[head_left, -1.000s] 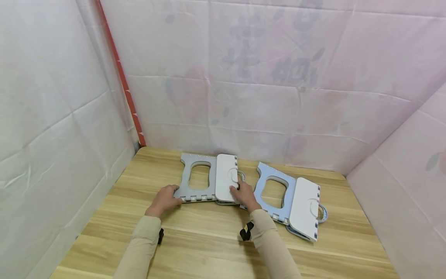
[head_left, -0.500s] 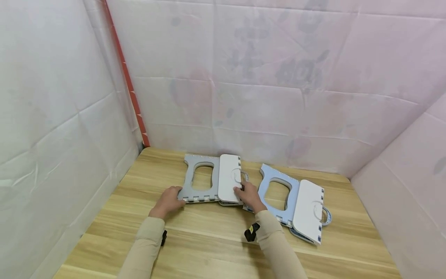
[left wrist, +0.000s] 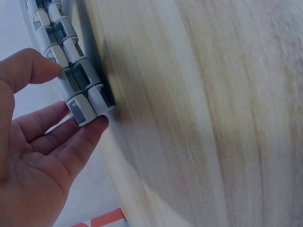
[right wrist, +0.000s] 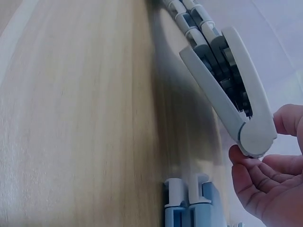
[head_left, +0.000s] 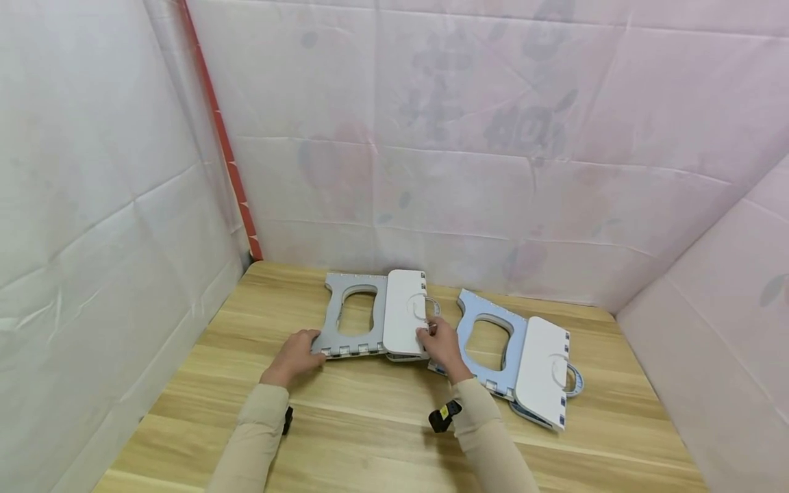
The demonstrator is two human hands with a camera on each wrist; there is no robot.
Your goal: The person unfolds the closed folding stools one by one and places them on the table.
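Two beige sleeves reach in from the near edge, the left one (head_left: pixel 246 438) and the right one (head_left: pixel 496 438), each slanting inward across the wood-grained table (head_left: pixel 357 438). A black device sits at each wrist, one on the left (head_left: pixel 287 420) and another on the right (head_left: pixel 445 415).

Past the cuffs, the left hand (head_left: pixel 294 356) is angled forward and to the right, at the near left corner of a grey folding stool (head_left: pixel 379 315). It pinches that corner, thumb on one side of the hinged edge and fingertips on the other, the palm clear of it. The right hand (head_left: pixel 442 346) leans forward and to the left, holding the stool's opposite side: its thumb lies on the white panel (head_left: pixel 401 315), its fingers bent around the rounded edge, just beside the carry handle (head_left: pixel 435 306).

The grey stool lies folded near the back of the table, its panel gaping a little from the half beneath. Just to its right, a blue folding stool (head_left: pixel 516 342) lies askew, partly behind the right wrist. Behind everything hangs pale, creased wall sheeting (head_left: pixel 394 171), a red strip (head_left: pixel 222 137) running down toward the table's far left corner.
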